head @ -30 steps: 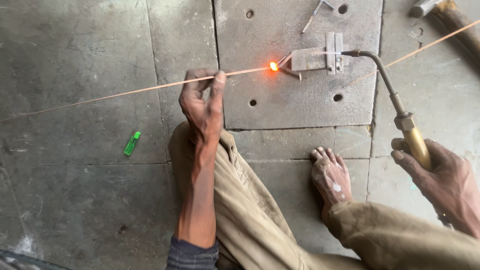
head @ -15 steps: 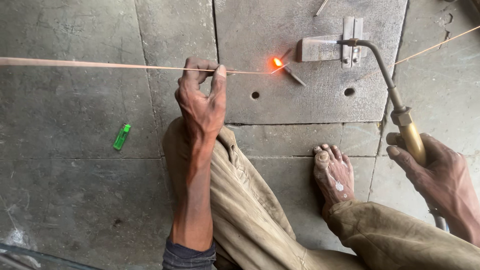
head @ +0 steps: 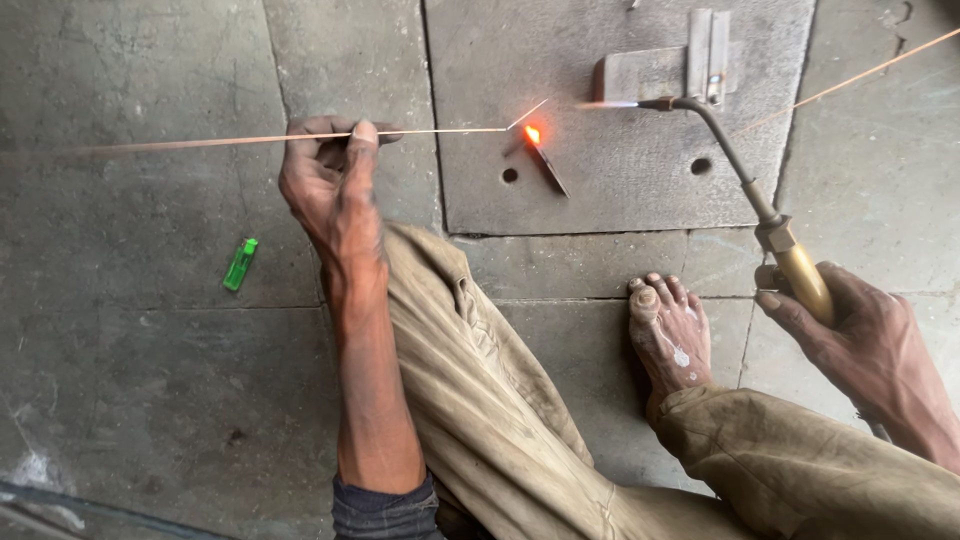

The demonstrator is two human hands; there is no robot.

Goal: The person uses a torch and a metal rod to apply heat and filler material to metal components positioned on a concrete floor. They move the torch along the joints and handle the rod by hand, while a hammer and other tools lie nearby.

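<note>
A view looking down at a person seated on a floor (head: 150, 400) of rough grey stone slabs, worn and dusty, with dark joints between them. The left hand (head: 330, 185) has its fingers (head: 362, 150) pinched tightly around a long, thin, copper-coloured rod (head: 200, 142). The rod's long axis runs almost level across the picture, from the far left edge to the right, where its tip bends up slightly. That tip points at a small, glowing orange spot on a short dark metal piece (head: 543, 160), which lies slanted on a flat grey metal plate (head: 620, 190) set into the floor. The plate is pitted and has small round holes.

The right hand (head: 860, 340) has its fingers wrapped closed around the smooth brass handle of a gas torch (head: 760, 215). The torch's thin dark tube rises from the handle up and to the left, then curves so its nozzle points left, giving off a pale flame toward the glowing spot. Behind the nozzle sits a blocky grey metal bracket (head: 665, 70).

A bare foot (head: 670, 335) rests on the floor beside loose khaki trousers (head: 480, 380). A small bright green plastic lighter (head: 240, 264) lies well apart, to the left.
</note>
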